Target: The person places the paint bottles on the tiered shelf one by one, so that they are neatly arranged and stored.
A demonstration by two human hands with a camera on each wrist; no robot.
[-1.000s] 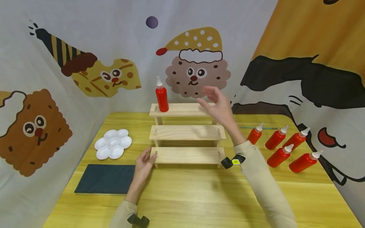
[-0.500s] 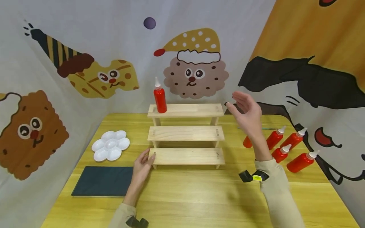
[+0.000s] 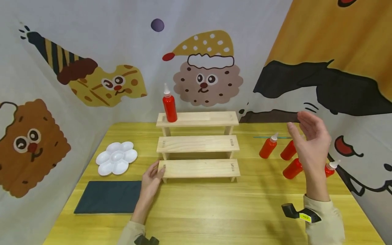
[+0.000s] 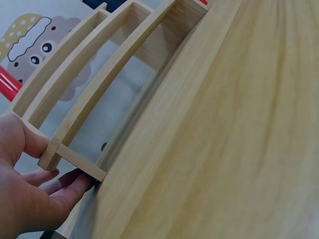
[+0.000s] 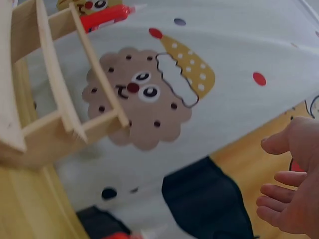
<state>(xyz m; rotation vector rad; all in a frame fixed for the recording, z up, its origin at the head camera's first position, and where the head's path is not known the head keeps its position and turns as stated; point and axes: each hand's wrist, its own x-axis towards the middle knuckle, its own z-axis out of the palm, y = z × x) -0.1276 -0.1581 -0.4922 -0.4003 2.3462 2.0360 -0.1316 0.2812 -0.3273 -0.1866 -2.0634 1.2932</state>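
Observation:
A three-step wooden display stand (image 3: 199, 168) stands on the table. My left hand (image 3: 150, 180) grips the left end of its lowest step; in the left wrist view the thumb lies on the step's end and the fingers touch the leg below. One red squeeze bottle (image 3: 170, 109) with a white nozzle stands upright at the left of the top step. On the right, my right hand (image 3: 315, 146) is raised over several more red squeeze bottles (image 3: 267, 148), partly hiding them. Its fingers are spread loosely with nothing between them, as the right wrist view also shows for the hand (image 5: 289, 184).
A white flower-shaped paint palette (image 3: 116, 157) lies left of the stand. In front of it is a dark rectangular board (image 3: 110, 197). Behind the right-hand bottles lies a thin blue-green brush (image 3: 258, 137). A printed cloth (image 3: 131, 30) hangs behind the table.
My right hand has moved right and toward me, from beside the top step to over the right-hand bottles. My left hand stays on the stand. The view has shifted slightly.

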